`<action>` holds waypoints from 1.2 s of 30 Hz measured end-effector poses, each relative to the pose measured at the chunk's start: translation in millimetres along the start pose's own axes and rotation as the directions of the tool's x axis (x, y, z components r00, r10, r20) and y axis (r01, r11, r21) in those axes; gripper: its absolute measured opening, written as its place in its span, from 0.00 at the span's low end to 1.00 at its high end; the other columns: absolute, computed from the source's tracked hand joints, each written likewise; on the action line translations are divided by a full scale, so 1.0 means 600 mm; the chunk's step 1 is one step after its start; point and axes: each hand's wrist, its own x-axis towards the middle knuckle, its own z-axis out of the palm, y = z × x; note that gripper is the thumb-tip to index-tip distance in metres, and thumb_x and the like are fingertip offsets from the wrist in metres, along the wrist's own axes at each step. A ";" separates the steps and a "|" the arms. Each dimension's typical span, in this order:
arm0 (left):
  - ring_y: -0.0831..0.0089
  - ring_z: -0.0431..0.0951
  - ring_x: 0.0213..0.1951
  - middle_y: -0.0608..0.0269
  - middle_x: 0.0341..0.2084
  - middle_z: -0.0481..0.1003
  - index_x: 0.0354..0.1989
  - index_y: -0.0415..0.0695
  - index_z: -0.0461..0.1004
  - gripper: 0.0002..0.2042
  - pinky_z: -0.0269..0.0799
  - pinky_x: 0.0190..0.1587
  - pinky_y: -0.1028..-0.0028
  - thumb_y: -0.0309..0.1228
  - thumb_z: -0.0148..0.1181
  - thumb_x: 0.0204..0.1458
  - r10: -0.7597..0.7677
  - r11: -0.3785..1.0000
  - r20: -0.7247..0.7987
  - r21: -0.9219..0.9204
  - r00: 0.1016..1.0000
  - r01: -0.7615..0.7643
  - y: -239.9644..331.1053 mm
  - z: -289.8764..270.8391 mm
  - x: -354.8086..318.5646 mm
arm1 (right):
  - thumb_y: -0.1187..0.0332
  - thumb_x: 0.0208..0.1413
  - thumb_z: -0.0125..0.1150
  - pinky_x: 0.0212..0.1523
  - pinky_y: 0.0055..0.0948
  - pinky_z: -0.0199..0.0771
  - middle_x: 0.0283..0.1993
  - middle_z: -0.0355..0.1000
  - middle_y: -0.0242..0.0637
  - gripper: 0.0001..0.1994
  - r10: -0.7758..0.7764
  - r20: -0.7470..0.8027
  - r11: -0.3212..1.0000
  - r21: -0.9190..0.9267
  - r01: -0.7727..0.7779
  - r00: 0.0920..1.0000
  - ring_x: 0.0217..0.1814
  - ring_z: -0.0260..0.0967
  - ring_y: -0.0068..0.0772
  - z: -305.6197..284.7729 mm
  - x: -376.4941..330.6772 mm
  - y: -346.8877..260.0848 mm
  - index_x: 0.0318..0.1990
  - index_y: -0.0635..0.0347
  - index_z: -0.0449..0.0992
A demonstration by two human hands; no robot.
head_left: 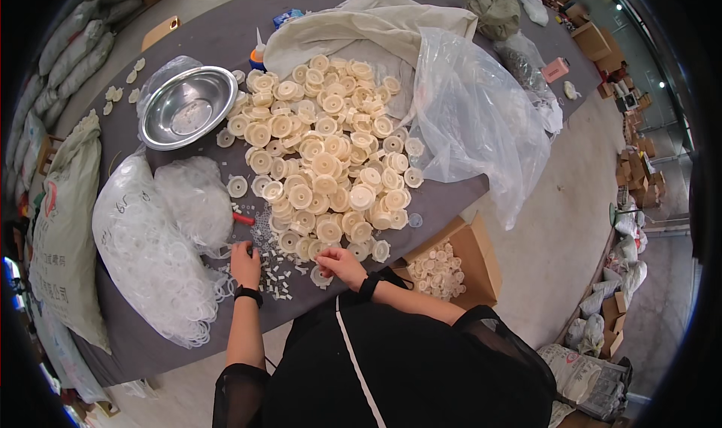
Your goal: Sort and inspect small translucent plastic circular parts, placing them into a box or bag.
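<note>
A large heap of cream round plastic parts (323,150) covers the middle of the dark table. My right hand (342,267) is at the heap's near edge with its fingertips pinched together. Just below those fingertips lies a single cream round part (321,280); whether they touch it or hold something small, I cannot make out. My left hand (245,265) is to the left, fingers curled at the table, and what they hold is hidden. Beside it are scattered small white pieces (276,276) and tiny clear rings (263,229). A red tool-like piece (244,219) lies beyond it.
Clear bags of translucent rings (154,255) lie at the left, below a steel bowl (188,108). A cardboard box (481,266) with more cream parts stands by the table's right edge. Plastic sheeting (481,112) and a beige cloth sack (361,29) flank the heap. An orange-capped bottle (258,54) stands behind.
</note>
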 end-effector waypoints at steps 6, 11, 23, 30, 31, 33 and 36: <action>0.59 0.68 0.28 0.57 0.25 0.66 0.25 0.41 0.66 0.05 0.64 0.31 0.66 0.24 0.53 0.38 0.035 0.993 0.067 0.113 0.997 -0.042 -0.001 0.012 0.015 | 0.66 0.52 0.51 0.29 0.18 0.68 0.28 0.69 0.31 0.10 -0.004 0.005 0.996 0.089 0.004 1.000 0.25 0.66 0.18 -0.006 -0.003 -0.011 0.39 0.61 0.70; 0.59 0.68 0.27 0.58 0.22 0.66 0.25 0.41 0.65 0.06 0.63 0.30 0.65 0.25 0.53 0.37 0.040 0.996 0.112 0.076 0.993 -0.048 0.005 0.024 0.009 | 0.68 0.52 0.50 0.29 0.18 0.68 0.28 0.69 0.31 0.10 -0.007 -0.014 0.993 0.115 0.008 1.000 0.25 0.66 0.18 -0.011 -0.007 -0.023 0.40 0.61 0.70; 0.59 0.68 0.30 0.59 0.23 0.65 0.25 0.44 0.67 0.07 0.63 0.31 0.65 0.27 0.57 0.36 0.297 0.923 0.242 0.176 0.924 -0.343 0.037 0.012 -0.056 | 0.68 0.51 0.51 0.27 0.17 0.67 0.26 0.67 0.30 0.09 0.003 -0.028 0.993 0.118 0.000 1.000 0.23 0.65 0.18 -0.017 -0.001 -0.029 0.38 0.60 0.70; 0.59 0.68 0.30 0.58 0.24 0.66 0.26 0.43 0.67 0.06 0.61 0.33 0.64 0.25 0.55 0.37 0.223 0.934 0.266 0.218 0.938 -0.284 0.035 0.011 -0.063 | 0.67 0.51 0.52 0.28 0.17 0.68 0.27 0.68 0.29 0.10 -0.006 0.021 0.997 0.080 0.004 1.000 0.24 0.65 0.17 -0.011 0.001 -0.015 0.39 0.59 0.69; 0.59 0.68 0.31 0.58 0.24 0.66 0.26 0.43 0.67 0.06 0.61 0.33 0.64 0.25 0.54 0.36 0.149 0.941 0.279 0.254 0.949 -0.223 0.033 0.008 -0.065 | 0.67 0.51 0.52 0.28 0.17 0.68 0.27 0.68 0.29 0.10 0.002 0.033 0.996 0.088 -0.005 0.999 0.24 0.65 0.17 -0.010 0.000 -0.016 0.39 0.59 0.69; 0.58 0.68 0.31 0.58 0.25 0.66 0.28 0.42 0.67 0.08 0.61 0.33 0.64 0.24 0.53 0.36 0.137 0.965 0.269 0.180 0.953 -0.190 0.031 0.010 -0.070 | 0.67 0.51 0.52 0.28 0.17 0.68 0.27 0.68 0.29 0.10 -0.018 0.027 0.995 0.104 0.015 0.999 0.24 0.65 0.17 -0.010 -0.008 -0.013 0.39 0.60 0.69; 0.60 0.68 0.26 0.56 0.26 0.66 0.31 0.40 0.69 0.09 0.63 0.30 0.67 0.23 0.52 0.37 0.223 0.960 0.072 0.155 0.972 -0.231 0.046 -0.005 -0.077 | 0.67 0.51 0.52 0.28 0.16 0.68 0.27 0.68 0.29 0.10 0.014 0.026 0.993 0.115 -0.016 1.000 0.25 0.66 0.17 -0.012 -0.005 -0.007 0.40 0.60 0.69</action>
